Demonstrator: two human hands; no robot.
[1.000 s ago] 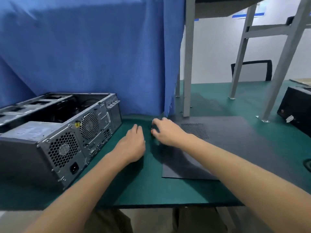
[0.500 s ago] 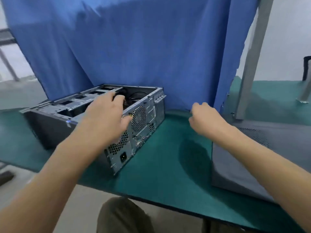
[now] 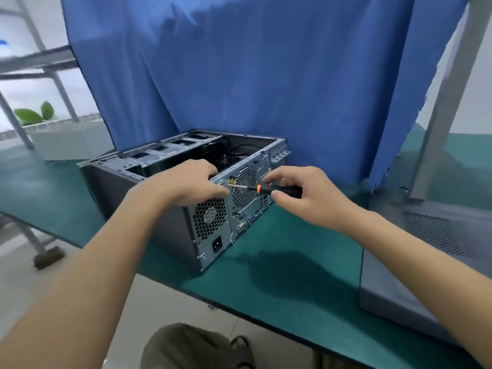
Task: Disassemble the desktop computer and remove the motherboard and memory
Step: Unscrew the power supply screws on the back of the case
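Observation:
A grey desktop computer case (image 3: pixel 170 230) lies on its side on the green table (image 3: pixel 287 283), its top open and its rear panel with fan grilles turned toward me. My left hand (image 3: pixel 186 183) grips the upper rear corner of the case, fingers curled over the edge. My right hand (image 3: pixel 306 195) holds a screwdriver (image 3: pixel 269 189) with a black and orange handle. Its tip meets the rear panel near a yellow sticker, beside the round fan grille. The motherboard and memory inside are hidden; only dark cables show in the opening.
The removed grey side panel (image 3: pixel 426 249) with a perforated patch lies flat on the table at right. A blue cloth (image 3: pixel 253 75) hangs behind the case. A grey metal frame leg (image 3: pixel 442 113) stands at right. The table's front edge runs diagonally below the case.
My view swung left toward the case. My left hand moved from the table to the case's rear corner. My right hand picked up the screwdriver and brought its tip to the rear panel.

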